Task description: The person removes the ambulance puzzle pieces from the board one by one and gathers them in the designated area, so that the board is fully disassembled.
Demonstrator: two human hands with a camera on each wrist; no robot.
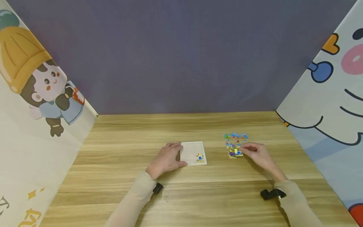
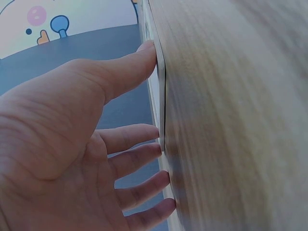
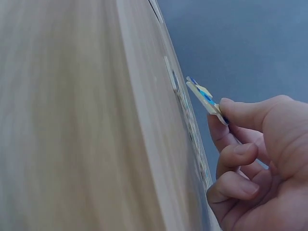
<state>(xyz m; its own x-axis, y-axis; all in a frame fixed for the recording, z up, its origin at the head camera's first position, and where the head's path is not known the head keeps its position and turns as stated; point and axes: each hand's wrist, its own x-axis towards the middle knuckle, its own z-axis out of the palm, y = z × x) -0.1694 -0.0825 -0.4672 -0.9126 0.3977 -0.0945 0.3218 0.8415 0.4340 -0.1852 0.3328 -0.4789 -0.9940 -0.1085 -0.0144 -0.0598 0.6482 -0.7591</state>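
Note:
A white square puzzle tray (image 1: 191, 150) with a raised rim lies on the table, one colourful piece (image 1: 199, 157) sitting in its near right corner. My left hand (image 1: 167, 157) rests at the tray's left edge, thumb and fingers spread and touching the rim; the left wrist view shows those fingers (image 2: 137, 137) straight. Between thumb and index finger my right hand (image 1: 257, 154) pinches a puzzle piece (image 3: 207, 98), yellow and blue, lifted off the table and tilted. Close by it lie several loose puzzle pieces (image 1: 234, 136) in rough rows.
The wood-grain table (image 1: 193, 201) runs back to a dark grey panel (image 1: 181, 56). White side panels with cartoon prints (image 1: 56, 91) stand at left and right. Each wrist wears a black strap-on camera (image 1: 272, 194).

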